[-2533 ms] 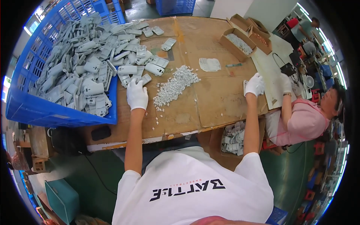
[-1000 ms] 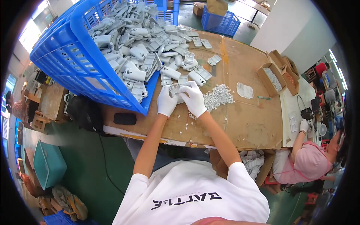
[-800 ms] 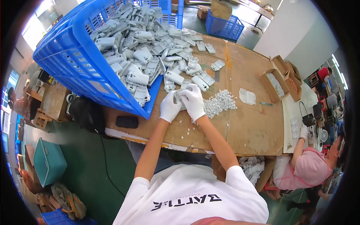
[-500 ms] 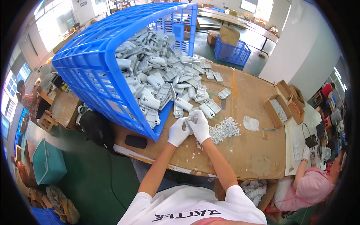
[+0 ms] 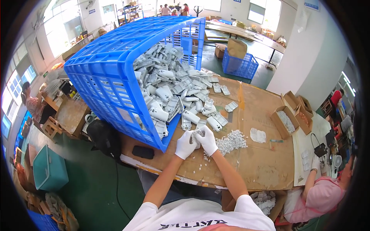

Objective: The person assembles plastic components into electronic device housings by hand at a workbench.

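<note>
My left hand (image 5: 185,145) and my right hand (image 5: 208,141), both in white gloves, meet above the cardboard-covered table. Their fingers close around one light grey plastic housing (image 5: 197,133), largely hidden by the gloves. Just right of my right hand lies a heap of tiny white plastic pieces (image 5: 232,141), with a few strays below the hands. Beyond the hands, many whitish plastic housings (image 5: 169,86) spill out of a big blue crate (image 5: 104,79) tipped on its side.
A black pouch (image 5: 143,152) lies near the front edge, left of my hands. On the right are a clear plastic bag (image 5: 258,135), a small green tool (image 5: 276,141) and a carton of white parts (image 5: 286,122). A co-worker in pink (image 5: 317,198) sits at the far right.
The whole scene sits somewhat lower in the picture, as the head view has tilted up. Both hands stay together on the housing, with only slight finger movement.
</note>
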A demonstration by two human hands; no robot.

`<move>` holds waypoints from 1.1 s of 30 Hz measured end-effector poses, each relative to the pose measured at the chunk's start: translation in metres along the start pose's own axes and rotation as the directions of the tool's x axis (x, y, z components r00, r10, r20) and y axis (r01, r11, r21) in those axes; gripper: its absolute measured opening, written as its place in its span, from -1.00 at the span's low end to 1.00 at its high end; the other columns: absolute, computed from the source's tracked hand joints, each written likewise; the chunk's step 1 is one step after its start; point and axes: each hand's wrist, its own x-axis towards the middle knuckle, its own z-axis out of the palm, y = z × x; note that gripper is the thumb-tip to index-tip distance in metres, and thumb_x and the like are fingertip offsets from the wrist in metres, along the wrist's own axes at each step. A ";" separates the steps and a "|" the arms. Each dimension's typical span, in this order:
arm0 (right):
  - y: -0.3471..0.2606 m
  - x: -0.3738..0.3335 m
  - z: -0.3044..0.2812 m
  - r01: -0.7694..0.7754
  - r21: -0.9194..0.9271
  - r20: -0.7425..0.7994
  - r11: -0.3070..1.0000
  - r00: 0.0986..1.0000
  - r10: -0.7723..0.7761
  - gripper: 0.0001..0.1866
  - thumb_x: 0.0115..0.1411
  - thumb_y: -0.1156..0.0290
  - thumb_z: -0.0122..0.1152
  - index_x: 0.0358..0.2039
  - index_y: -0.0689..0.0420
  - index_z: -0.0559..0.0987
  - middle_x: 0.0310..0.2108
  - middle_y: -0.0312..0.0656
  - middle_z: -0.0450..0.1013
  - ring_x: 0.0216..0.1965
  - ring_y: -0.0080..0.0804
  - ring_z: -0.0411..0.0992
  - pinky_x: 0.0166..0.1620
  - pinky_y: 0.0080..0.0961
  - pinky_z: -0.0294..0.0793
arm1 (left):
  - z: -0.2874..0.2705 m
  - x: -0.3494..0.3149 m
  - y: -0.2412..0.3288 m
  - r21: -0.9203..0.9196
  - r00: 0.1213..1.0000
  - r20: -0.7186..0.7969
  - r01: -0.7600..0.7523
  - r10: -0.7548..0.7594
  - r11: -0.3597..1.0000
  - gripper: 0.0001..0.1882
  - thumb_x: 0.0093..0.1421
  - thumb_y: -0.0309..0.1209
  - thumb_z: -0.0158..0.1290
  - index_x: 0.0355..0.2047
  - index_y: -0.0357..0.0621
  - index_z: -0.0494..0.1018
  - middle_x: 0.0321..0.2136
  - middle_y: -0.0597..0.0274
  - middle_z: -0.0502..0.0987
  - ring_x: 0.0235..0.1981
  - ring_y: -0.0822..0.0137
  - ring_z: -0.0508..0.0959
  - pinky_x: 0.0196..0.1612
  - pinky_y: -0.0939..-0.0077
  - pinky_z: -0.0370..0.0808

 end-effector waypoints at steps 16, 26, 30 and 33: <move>0.000 0.003 -0.001 0.069 0.037 0.029 0.997 0.997 -0.070 -0.84 0.18 0.50 0.22 -0.24 0.23 0.49 -0.43 -0.28 0.42 -0.33 -0.64 0.36 -0.21 -0.58 0.44 | 0.004 0.006 -0.005 -0.004 0.999 -0.034 0.007 -0.007 1.000 -0.76 0.15 -0.45 0.13 -0.15 -0.15 0.49 -0.25 -0.06 0.57 -0.22 -0.08 0.60 -0.19 0.17 0.56; -0.001 -0.009 0.001 -0.091 0.086 -0.005 0.992 0.996 0.092 -0.85 0.20 0.54 0.18 -0.21 0.23 0.50 -0.35 -0.35 0.47 -0.31 -0.70 0.38 -0.20 -0.66 0.43 | 0.003 -0.005 -0.002 0.024 1.000 0.006 -0.020 0.020 1.000 -0.66 0.11 -0.49 0.16 -0.08 -0.11 0.45 -0.23 0.03 0.57 -0.24 -0.02 0.61 -0.24 0.22 0.58; -0.001 -0.012 0.001 -0.072 0.073 -0.015 0.995 0.997 0.073 -0.86 0.20 0.55 0.15 -0.22 0.23 0.49 -0.38 -0.37 0.42 -0.34 -0.71 0.34 -0.24 -0.66 0.40 | 0.001 -0.007 0.002 0.025 0.999 0.019 -0.041 0.040 0.999 -0.67 0.12 -0.49 0.18 -0.08 -0.14 0.46 -0.27 0.02 0.58 -0.29 0.04 0.63 -0.27 0.30 0.57; -0.001 -0.012 0.003 -0.035 0.121 -0.044 0.992 0.998 0.041 -0.86 0.17 0.52 0.17 -0.24 0.22 0.49 -0.46 -0.30 0.42 -0.41 -0.68 0.34 -0.29 -0.61 0.41 | -0.001 -0.008 0.003 -0.001 0.998 0.057 0.011 -0.010 1.000 -0.67 0.11 -0.50 0.19 -0.09 -0.13 0.46 -0.29 0.04 0.58 -0.31 0.06 0.63 -0.28 0.31 0.57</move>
